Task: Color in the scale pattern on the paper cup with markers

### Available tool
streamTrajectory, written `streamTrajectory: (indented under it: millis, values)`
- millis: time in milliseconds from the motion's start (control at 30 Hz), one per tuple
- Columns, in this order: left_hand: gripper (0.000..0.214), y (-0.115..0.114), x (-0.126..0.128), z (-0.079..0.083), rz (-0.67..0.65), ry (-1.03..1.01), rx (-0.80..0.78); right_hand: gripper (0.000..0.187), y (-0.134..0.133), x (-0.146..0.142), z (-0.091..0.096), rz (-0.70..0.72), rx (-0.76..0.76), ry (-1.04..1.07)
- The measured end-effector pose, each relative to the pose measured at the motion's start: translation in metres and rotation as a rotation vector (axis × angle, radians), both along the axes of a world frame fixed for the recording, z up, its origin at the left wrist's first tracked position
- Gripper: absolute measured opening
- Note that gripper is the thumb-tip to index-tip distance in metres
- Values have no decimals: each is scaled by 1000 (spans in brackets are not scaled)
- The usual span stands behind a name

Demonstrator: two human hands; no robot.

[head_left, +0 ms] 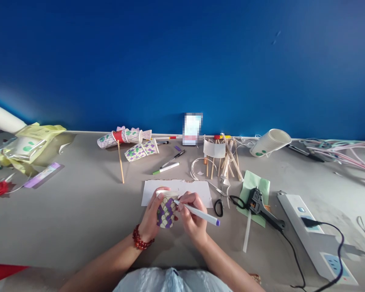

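My left hand [150, 221] is wrapped round a paper cup [166, 211] from its left side. Purple patches fill part of a scale pattern drawn on the cup. Pinched in my right hand [194, 219] is a white marker [202, 214] with a purple end; its tip meets the cup's right side near the rim. Under and behind the cup lies a white sheet of card [200, 192]. Behind that are a green-ended marker [166, 168] and a dark pen [172, 159]. Another cup with purple and green scales [142, 150] lies on its side.
A carp-shaped cup figure on a stick [121, 162] lies at the back left. Wooden sticks [228, 160], scissors [219, 207], a glue gun [261, 207] and a power strip [307, 227] occupy the right side. Stacked cups [270, 142] lean near the blue wall; a yellow bag [32, 142] sits left.
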State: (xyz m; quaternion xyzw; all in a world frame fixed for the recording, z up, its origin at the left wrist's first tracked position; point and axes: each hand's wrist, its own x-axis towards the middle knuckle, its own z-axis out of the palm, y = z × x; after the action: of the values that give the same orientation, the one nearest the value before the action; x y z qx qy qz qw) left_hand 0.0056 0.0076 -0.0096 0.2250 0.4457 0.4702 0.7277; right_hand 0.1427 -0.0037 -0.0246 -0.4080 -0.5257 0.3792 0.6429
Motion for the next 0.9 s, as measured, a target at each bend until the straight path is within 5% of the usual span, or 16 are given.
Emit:
streamTrajectory:
  millis: [900]
  values:
    - [44,1,1,5,11,12,-11,22,-2,0,2,5,-13,-12]
